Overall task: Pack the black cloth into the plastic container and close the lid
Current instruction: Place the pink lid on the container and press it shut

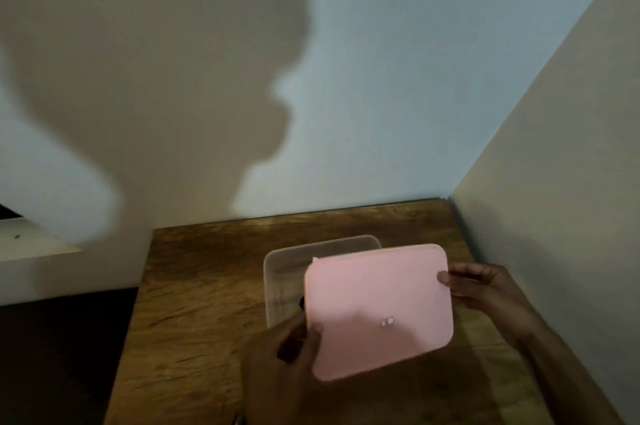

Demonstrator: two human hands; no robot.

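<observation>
A pink lid (377,307) hovers tilted over a clear plastic container (277,265) on the wooden table. My left hand (287,365) grips the lid's near left edge. Its right edge is pinched by my right hand (485,289). The lid covers most of the container, leaving only the far and left walls visible. A small dark bit of the black cloth (302,302) shows inside, just left of the lid's edge; the remainder is hidden.
The wooden table (194,303) stands in a corner, with a wall behind it and another wall (554,182) close on the right. A white ledge (31,241) sits at the left, with dark floor below it.
</observation>
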